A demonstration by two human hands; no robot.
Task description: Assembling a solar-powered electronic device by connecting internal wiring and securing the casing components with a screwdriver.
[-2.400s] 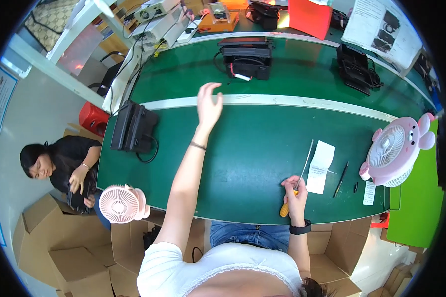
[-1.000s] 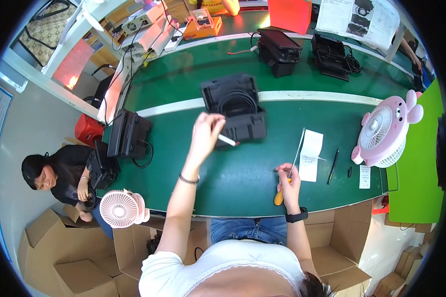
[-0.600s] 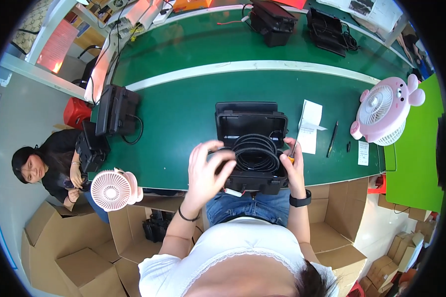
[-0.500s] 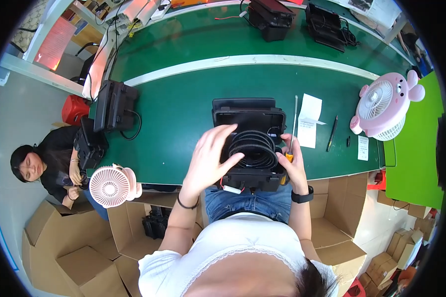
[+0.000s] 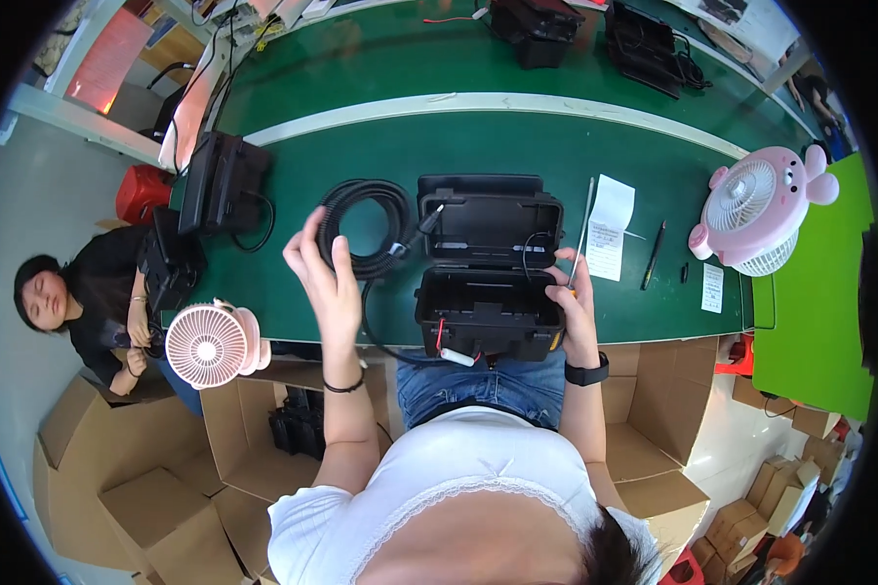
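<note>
On the green tabletop (image 5: 517, 136) before me sits the open black case (image 5: 488, 278), lid back so its tray is reachable, my right hand (image 5: 571, 292) closed on its right rim to steady it, my left hand (image 5: 324, 268) gripping the coiled black cable (image 5: 366, 229) lifted beside it.

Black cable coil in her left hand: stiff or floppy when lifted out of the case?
Probably semi-floppy: the black cable coil keeps its round loops in the left hand, yet a tail droops toward the open black case. Likely light, since one hand lifts it. Loops may spring apart if released; no tie is visible.
</note>
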